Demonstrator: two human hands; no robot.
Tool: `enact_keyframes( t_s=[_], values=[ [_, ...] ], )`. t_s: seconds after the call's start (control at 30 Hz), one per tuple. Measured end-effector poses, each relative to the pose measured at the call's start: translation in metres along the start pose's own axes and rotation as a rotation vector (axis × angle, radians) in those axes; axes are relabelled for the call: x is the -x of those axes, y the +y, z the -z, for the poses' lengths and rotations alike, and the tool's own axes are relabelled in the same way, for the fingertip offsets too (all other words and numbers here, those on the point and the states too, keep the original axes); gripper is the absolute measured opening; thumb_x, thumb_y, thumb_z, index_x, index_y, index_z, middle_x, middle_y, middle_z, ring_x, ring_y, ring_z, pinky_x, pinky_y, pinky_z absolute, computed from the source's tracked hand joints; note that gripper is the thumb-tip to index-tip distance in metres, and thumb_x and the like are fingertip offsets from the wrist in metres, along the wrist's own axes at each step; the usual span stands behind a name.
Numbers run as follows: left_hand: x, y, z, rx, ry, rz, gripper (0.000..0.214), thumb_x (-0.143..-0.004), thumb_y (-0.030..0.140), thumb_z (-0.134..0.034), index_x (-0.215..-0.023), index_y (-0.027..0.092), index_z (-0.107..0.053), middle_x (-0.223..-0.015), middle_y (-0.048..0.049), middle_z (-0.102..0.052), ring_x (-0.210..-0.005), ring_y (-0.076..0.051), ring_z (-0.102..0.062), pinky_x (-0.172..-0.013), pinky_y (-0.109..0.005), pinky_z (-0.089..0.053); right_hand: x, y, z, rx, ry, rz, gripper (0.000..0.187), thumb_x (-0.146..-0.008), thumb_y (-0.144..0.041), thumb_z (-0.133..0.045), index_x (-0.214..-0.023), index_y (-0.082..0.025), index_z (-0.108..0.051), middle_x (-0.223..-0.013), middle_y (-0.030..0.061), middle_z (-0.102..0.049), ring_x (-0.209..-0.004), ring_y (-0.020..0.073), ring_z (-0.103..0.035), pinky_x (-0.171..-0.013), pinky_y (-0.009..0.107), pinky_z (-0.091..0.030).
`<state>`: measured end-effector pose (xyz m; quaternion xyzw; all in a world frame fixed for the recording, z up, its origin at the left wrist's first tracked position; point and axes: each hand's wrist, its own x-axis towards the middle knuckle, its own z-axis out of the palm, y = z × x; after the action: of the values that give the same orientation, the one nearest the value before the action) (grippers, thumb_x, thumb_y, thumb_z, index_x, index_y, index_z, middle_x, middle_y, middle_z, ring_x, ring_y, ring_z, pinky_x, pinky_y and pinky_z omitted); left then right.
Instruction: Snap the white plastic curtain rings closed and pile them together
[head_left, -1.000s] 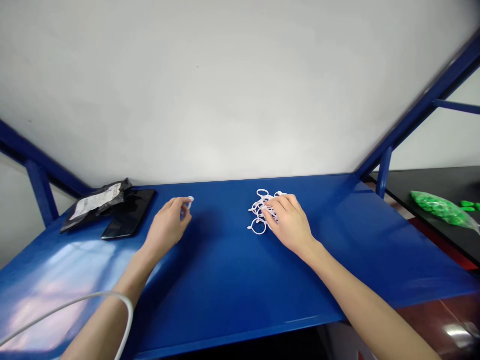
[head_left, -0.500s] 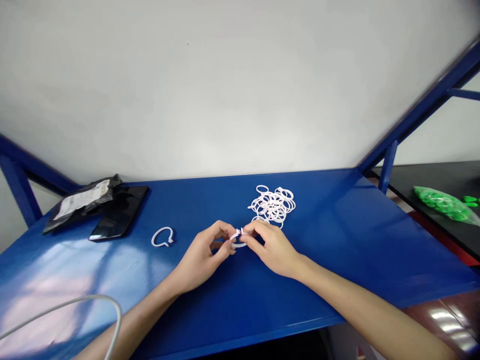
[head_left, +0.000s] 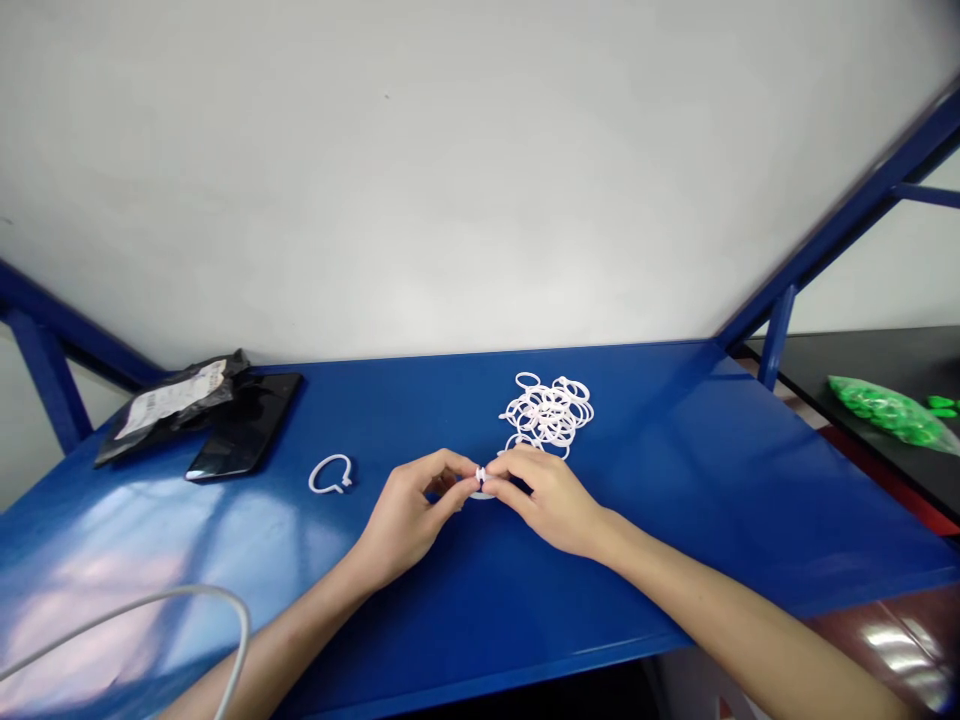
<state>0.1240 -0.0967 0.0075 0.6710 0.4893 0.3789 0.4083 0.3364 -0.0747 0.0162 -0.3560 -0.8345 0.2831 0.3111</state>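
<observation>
Between my two hands, low over the blue table, is a white plastic ring with a clasp at its ends. My left hand pinches one side of the clasp between thumb and forefinger. The other side is pinched by my right hand; the fingertips of both hands almost meet. Most of the ring is hidden by my fingers. Left of my left hand lies a single ring with its ends apart. A pile of similar white rings lies just beyond my right hand.
A black phone-like slab and a black plastic package with a white label lie at the left. A pale cable loops over the front left. On a black surface at the right rests a clear bag of green pieces.
My fingertips have come closer together, and the ring's two clasp ends, apart before, now meet or nearly meet. The view has shifted slightly.
</observation>
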Motion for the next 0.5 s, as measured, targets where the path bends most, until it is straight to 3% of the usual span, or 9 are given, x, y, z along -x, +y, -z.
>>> enact_keyframes(
  t_s=[0.2, 0.5],
  values=[
    [0.0012, 0.0006, 0.0009, 0.002, 0.082, -0.039, 0.015, -0.089, 0.034, -0.072, -0.090, 0.021, -0.079, -0.083, -0.0042, -0.077, -0.067, -0.015, -0.067, -0.065, -0.026, -0.056, 0.0011, -0.0010, 0.0015, 0.020, -0.006, 0.048, 0.022, -0.106, -0.030, -0.053, -0.097, -0.023, -0.071, -0.092, 0.0009, -0.075, -0.085, 0.0162, -0.066, -0.078, 0.029, -0.050],
    [0.0012, 0.0039, 0.0017, -0.002, 0.040, -0.102, 0.012, -0.089, 0.032, -0.074, -0.085, 0.022, -0.080, -0.077, -0.0029, -0.076, -0.067, -0.016, -0.069, -0.065, -0.026, -0.056, 0.0034, -0.0042, -0.0020, 0.137, 0.003, 0.149, 0.034, -0.110, -0.032, -0.040, -0.092, -0.020, -0.065, -0.082, 0.0027, -0.071, -0.074, 0.0164, -0.060, -0.069, 0.029, -0.048]
  ],
)
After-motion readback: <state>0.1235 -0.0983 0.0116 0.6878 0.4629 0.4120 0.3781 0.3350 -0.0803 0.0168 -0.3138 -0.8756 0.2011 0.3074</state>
